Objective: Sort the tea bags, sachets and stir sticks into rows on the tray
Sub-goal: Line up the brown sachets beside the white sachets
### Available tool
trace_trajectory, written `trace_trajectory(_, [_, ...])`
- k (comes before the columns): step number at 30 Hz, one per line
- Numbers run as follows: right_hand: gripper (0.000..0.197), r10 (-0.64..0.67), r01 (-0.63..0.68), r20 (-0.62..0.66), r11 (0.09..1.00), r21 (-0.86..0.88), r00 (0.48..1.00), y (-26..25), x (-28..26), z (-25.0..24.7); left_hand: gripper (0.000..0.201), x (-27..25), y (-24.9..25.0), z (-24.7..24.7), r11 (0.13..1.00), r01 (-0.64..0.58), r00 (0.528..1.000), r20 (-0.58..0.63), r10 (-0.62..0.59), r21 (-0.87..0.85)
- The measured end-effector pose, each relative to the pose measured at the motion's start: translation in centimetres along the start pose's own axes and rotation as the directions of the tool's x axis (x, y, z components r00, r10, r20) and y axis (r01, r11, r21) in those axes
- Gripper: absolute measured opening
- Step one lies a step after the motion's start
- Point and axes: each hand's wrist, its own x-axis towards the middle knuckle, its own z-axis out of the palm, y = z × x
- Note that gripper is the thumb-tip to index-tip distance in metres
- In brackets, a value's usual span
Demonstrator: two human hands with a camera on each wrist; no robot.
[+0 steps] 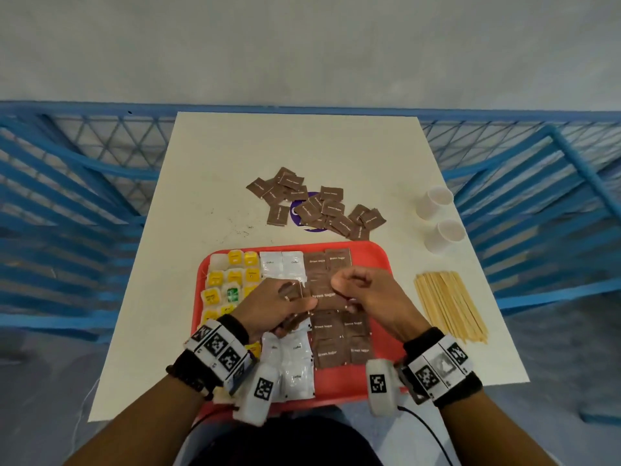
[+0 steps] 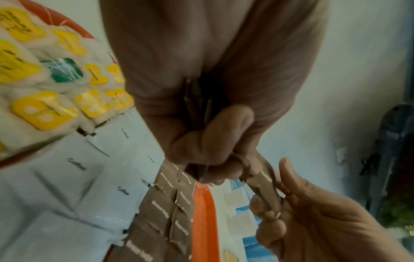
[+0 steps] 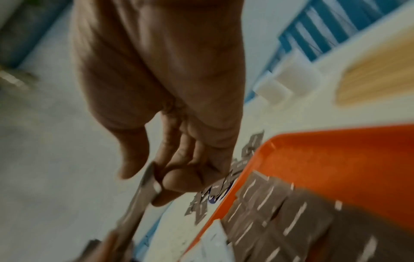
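A red tray (image 1: 376,254) carries yellow tea bags (image 1: 232,277) at its left, white coffee sachets (image 1: 295,368) in the middle and brown sugar sachets (image 1: 339,338) laid in rows on the right. Above the tray's middle my left hand (image 1: 282,306) grips a small stack of brown sachets (image 1: 291,291). My right hand (image 1: 351,287) pinches one brown sugar sachet (image 1: 324,295) at the stack's edge. In the left wrist view that sachet (image 2: 264,180) spans from my left hand (image 2: 212,115) to my right hand (image 2: 313,221). Thumb and fingers of my right hand (image 3: 170,115) pinch the sachet (image 3: 143,191). Stir sticks (image 1: 450,304) lie on the table, right of the tray.
A loose pile of brown sugar sachets (image 1: 316,206) lies on the white table (image 1: 208,183) beyond the tray. Two white paper cups (image 1: 433,201) (image 1: 445,235) stand at the right. Blue railing (image 1: 74,183) surrounds the table.
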Motion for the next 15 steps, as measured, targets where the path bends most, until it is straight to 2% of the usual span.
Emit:
trace_trajectory(3, [0.007, -0.034, 0.051, 0.059, 0.952, -0.303, 0.998, 0.5, -0.8, -0.1, 0.024, -1.1, -1.2, 0.1, 0.998, -0.011, 0.995, 0.104, 0.005, 0.061])
trace_trajectory(6, [0.005, 0.034, 0.005, 0.098, 0.926, -0.377, 0.995, 1.7, -1.5, -0.3, 0.025, -1.8, -2.3, 0.7, 0.993, -0.015, 0.982, 0.191, -0.007, 0.115])
trace_trajectory(10, [0.005, 0.094, -0.006, 0.146, 0.859, -0.512, 0.985, 4.7, -2.5, -0.4, 0.025, -2.7, -4.3, 1.2, 0.989, 0.008, 0.986, 0.164, -0.032, 0.146])
trace_trajectory(13, [0.016, 0.118, 0.013, 0.164, 0.772, -0.636, 0.979, 7.6, -3.1, -0.1, 0.028, -3.5, -5.3, 0.5, 0.995, 0.056, 0.994, 0.094, -0.063, 0.078])
trace_trajectory(15, [0.013, 0.134, 0.001, 0.158, 0.76, -0.65, 0.978, 9.0, -3.2, 0.2, 0.031, -3.9, -5.6, 0.1, 0.996, 0.068, 0.994, 0.081, -0.072, 0.058])
